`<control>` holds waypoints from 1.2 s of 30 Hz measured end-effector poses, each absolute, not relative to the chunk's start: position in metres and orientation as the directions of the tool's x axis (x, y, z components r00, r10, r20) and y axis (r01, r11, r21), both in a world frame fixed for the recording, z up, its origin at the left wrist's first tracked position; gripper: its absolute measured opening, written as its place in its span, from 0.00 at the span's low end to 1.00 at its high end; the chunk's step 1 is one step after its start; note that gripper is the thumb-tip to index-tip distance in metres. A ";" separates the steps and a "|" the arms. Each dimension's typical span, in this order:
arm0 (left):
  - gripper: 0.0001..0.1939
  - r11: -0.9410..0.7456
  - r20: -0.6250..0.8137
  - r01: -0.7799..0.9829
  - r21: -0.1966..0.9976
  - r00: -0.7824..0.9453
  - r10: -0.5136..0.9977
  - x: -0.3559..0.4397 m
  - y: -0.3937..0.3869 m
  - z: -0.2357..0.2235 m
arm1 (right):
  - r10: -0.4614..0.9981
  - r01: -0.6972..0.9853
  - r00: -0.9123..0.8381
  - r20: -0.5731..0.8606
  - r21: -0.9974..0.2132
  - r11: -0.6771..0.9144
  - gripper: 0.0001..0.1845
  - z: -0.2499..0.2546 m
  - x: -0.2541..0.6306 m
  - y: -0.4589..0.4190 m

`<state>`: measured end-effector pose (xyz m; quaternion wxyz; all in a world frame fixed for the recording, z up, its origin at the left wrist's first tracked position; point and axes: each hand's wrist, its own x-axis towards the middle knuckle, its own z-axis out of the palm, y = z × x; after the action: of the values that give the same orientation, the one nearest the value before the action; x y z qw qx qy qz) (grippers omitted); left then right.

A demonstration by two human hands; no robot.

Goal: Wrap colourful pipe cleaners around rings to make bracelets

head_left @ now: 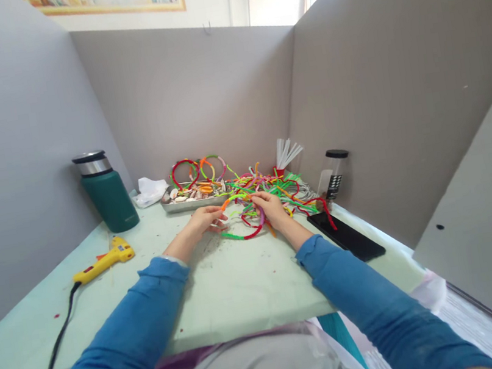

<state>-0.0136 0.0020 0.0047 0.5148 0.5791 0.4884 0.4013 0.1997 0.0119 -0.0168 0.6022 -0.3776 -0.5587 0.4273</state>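
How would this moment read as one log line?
left hand: holding fuzzy band; right hand: holding same band; glue gun: at left; metal tray: beyond hands

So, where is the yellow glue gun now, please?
In the head view, the glue gun lies on the left of the table, just in front of the green bottle.

In front of the silver tray, the fuzzy hoop has bands of orange, yellow, purple, red and green above the pale green counter, while left of the tray the bottle is dark green and the glue gun yellow.
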 end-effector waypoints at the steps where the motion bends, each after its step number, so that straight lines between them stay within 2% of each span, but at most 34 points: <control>1: 0.17 -0.022 -0.008 0.143 0.989 0.203 0.979 -0.013 0.002 0.005 | 0.934 -0.081 0.002 0.358 -0.931 0.357 0.13 -0.017 0.199 0.012; 6: 0.15 -0.080 0.045 0.130 0.988 0.251 0.967 -0.013 0.002 0.006 | 0.925 -0.078 -0.047 0.376 -0.925 0.372 0.12 -0.018 0.197 0.012; 13: 0.07 -0.016 -0.022 0.106 0.994 0.344 0.939 -0.011 -0.002 0.008 | 0.920 -0.066 -0.105 0.378 -0.926 0.373 0.13 -0.019 0.198 0.009; 19: 0.03 0.007 -0.046 0.114 0.993 0.340 0.939 -0.009 -0.006 0.015 | 0.923 -0.070 -0.134 0.361 -0.932 0.354 0.12 -0.019 0.196 0.007; 25: 0.04 -0.018 -0.037 0.214 0.977 0.253 0.967 -0.006 -0.006 0.014 | 0.922 -0.054 -0.148 0.358 -0.934 0.354 0.12 -0.022 0.195 0.008; 36: 0.06 -0.093 0.021 0.263 0.960 0.264 0.964 -0.003 -0.006 0.008 | 0.920 -0.045 -0.126 0.370 -0.929 0.368 0.10 -0.021 0.192 0.009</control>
<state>-0.0035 -0.0058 0.0085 0.4726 0.6394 0.4798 0.3709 0.1921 0.0088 -0.0213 0.5562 -0.3576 -0.6119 0.4339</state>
